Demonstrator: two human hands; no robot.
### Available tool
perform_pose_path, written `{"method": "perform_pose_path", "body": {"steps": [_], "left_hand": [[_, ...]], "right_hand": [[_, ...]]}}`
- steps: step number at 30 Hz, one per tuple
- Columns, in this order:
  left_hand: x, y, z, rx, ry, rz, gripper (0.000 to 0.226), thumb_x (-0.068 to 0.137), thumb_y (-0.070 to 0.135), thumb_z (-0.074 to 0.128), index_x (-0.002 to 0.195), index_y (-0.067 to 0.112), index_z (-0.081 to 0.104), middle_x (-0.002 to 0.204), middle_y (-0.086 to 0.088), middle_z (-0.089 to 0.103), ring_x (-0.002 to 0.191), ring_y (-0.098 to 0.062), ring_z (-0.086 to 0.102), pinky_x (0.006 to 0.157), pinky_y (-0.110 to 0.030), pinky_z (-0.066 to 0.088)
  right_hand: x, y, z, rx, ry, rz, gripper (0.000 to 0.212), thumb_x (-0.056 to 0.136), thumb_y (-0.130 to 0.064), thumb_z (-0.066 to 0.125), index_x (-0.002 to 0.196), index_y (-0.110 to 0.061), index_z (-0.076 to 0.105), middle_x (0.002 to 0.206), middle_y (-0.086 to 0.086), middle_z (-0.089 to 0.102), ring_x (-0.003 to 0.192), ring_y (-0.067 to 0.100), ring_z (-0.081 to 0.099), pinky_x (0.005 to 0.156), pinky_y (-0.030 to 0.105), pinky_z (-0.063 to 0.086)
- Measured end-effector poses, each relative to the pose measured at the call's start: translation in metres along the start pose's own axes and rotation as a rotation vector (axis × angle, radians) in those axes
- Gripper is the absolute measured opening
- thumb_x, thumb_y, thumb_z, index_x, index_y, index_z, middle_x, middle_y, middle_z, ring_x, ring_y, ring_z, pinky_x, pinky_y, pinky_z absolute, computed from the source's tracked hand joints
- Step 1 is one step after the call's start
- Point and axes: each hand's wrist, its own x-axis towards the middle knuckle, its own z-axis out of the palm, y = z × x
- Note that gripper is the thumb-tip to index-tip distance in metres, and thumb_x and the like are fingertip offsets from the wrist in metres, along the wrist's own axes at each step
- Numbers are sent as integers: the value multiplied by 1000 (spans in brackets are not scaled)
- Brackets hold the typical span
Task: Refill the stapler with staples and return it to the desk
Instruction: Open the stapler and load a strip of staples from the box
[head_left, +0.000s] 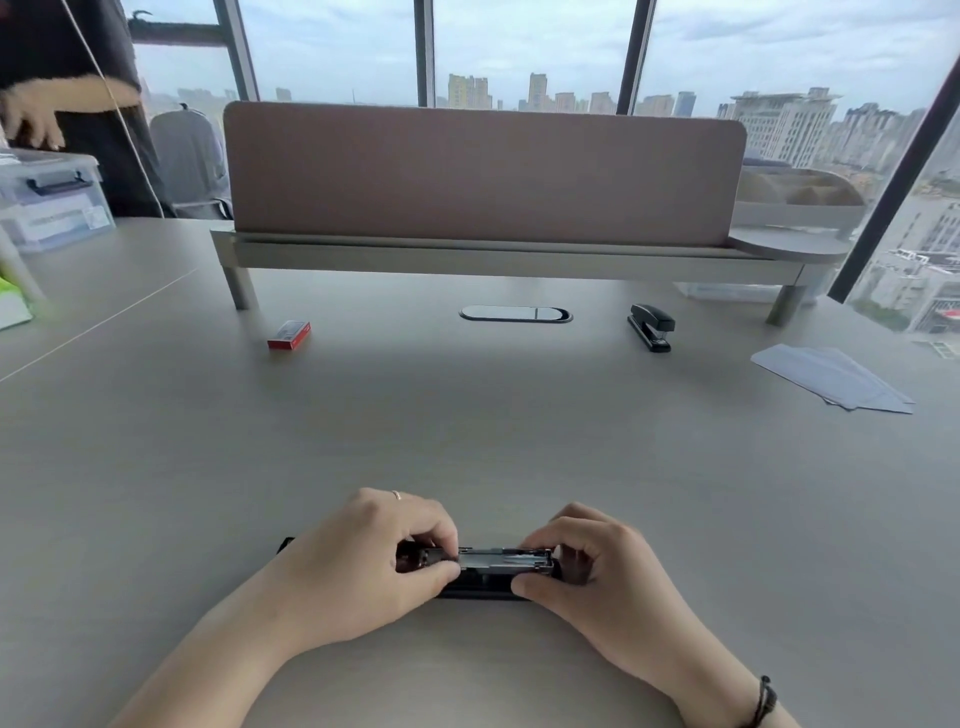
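A black stapler (488, 564) lies opened out flat on the desk (467, 426) close to me, its silver staple channel facing up. My left hand (363, 561) grips its left part, thumb and fingers pinching at the channel. My right hand (587, 561) holds its right end. Whether staples sit in the channel is hard to tell. A small red staple box (289, 335) rests on the desk far left of centre. A second black stapler (651, 326), closed, stands at the far right.
A pink divider panel (483, 171) on a raised shelf crosses the back of the desk. Grey paper sheets (836, 376) lie at the right. A clear plastic bin (52, 200) sits far left, with another person (62, 104) standing behind it. An oval cable port (515, 314) is mid-desk.
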Motion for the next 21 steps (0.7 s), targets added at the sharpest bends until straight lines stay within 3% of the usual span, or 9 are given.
{"method": "perform_pose_path", "body": {"steps": [6,15,21], "left_hand": [[-2,2,8,84,-3,49,14,82,48,60,91,39,67,93,26,68,82,2,62,70,-23,53],[10,20,26,135,18,139,16,87,46,53,98,37,62,97,21,67,83,-3,61,76,-26,53],[8,18,25,138,7,131,14,89,42,57,100,39,64,99,22,67,78,5,56,69,-13,44]], "right_hand": [[0,3,0,0,8,23,17,69,-35,83,84,-32,75,86,-19,60,68,9,56,61,16,43],[1,4,0,18,12,20,17,69,-35,83,84,-30,75,87,-18,60,66,7,54,58,13,39],[2,5,1,17,15,23,19,68,-37,82,85,-30,76,87,-14,61,65,7,53,58,14,40]]}}
